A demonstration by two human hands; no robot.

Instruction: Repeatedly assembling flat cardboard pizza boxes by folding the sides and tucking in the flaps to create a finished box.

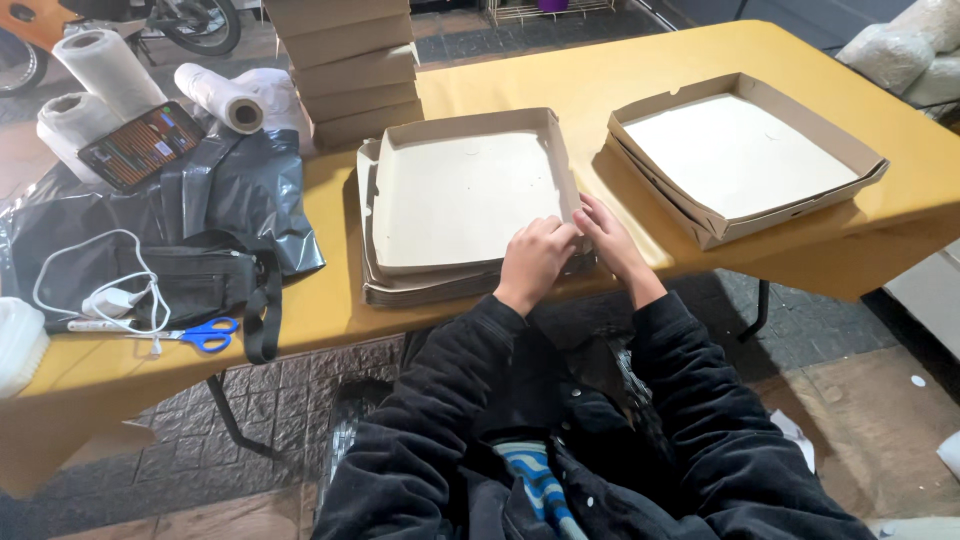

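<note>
Both hands at the near right corner of a half-folded cardboard box (465,195), close to the near edge of the worktop (520,85). Left hand (535,262) curled over the near wall of the box, fingers bent and closed on the cardboard rim. Right hand (610,240) just beside it, touching the same corner, fingers pressed on the side wall, only partly open. Box lying open-side up on a pile of flat cardboard blanks (430,285), the pile reaching a little past the box on the left and near sides.

To the right, well apart, a second open box (740,150), already shaped, tilted slightly toward the right edge. Behind the held box, a tall stack of closed boxes (345,65) at the far edge. On the left part: black plastic bags (235,185), three rolls of clear film (105,65), a flat case of coloured pencils (142,145), a black pouch with strap (205,285), a white cable with charger (110,295), blue-handled scissors (200,335) near the near edge, a white container (18,345) at the left edge. Nothing between hands and box.

Worktop covered in yellow cloth, on folding legs. Below, grey paving stones (300,400). White filled sacks (905,50) at far right.
</note>
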